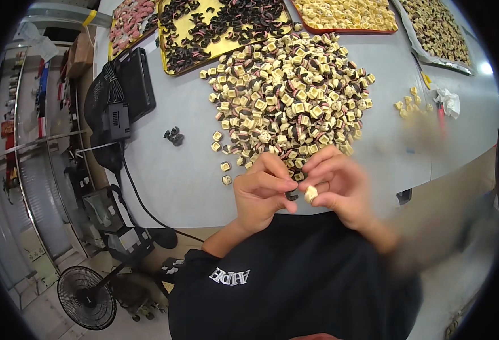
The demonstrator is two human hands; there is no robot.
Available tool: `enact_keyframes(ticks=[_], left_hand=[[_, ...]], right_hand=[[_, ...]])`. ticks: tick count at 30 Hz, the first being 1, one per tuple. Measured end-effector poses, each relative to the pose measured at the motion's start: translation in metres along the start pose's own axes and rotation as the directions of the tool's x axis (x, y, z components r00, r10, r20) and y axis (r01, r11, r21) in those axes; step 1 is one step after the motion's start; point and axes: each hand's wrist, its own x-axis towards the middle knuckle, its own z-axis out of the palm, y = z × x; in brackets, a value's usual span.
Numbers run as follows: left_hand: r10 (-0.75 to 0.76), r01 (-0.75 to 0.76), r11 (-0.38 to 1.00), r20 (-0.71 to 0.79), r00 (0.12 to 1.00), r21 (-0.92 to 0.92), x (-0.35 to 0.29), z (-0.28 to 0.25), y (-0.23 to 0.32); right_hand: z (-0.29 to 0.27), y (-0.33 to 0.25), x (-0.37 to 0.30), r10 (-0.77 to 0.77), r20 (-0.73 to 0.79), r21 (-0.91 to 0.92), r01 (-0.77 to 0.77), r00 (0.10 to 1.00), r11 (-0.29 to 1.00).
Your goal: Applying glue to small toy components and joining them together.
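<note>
**Left hand (pixel 261 192) pinches a black curved piece (pixel 291 196), right hand (pixel 343 190) a cream block (pixel 311 194)**

The two hands meet nearly fingertip to fingertip over the near edge of a grey table (pixel 176 184). The left grips the small black piece between thumb and fingers. The right holds the cream block by thumb and fingertips, just beside the black piece; whether the two pieces touch cannot be told.

Directly beyond both hands spreads a heap of small cream, black and pink blocks (pixel 292 96), many with a square hollow in one face. Left of the left hand lies a little cluster of black pieces (pixel 174 136), with a black electronic device (pixel 140 85) farther out.

Past the heap, farthest from the hands, stand a gold tray (pixel 218 41) of black curved pieces and a red-rimmed tray (pixel 346 32) of cream pieces. Beyond the right hand, out to its right, are a few loose cream pieces (pixel 410 102) and a crumpled white tissue (pixel 449 103). A standing fan (pixel 87 297) is low on the floor, well left of the left hand.
</note>
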Motion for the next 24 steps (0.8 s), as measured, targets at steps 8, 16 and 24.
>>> enact_keyframes(ticks=[8,16,24], left_hand=[[0.046,-0.046,0.994,0.004,0.999,0.094,0.001,-0.001,0.001],[0.180,-0.179,0.918,0.030,0.983,0.353,0.006,0.003,0.007],[0.251,-0.240,0.770,0.066,0.966,0.592,0.008,0.007,0.008]], right_hand=[[-0.007,0.010,0.007,0.003,0.100,-0.066,0.004,0.995,0.998],[-0.006,0.009,0.008,0.144,0.120,0.042,-0.150,0.982,0.988],[-0.012,0.008,0.010,0.079,0.150,-0.067,-0.069,0.986,0.995]])
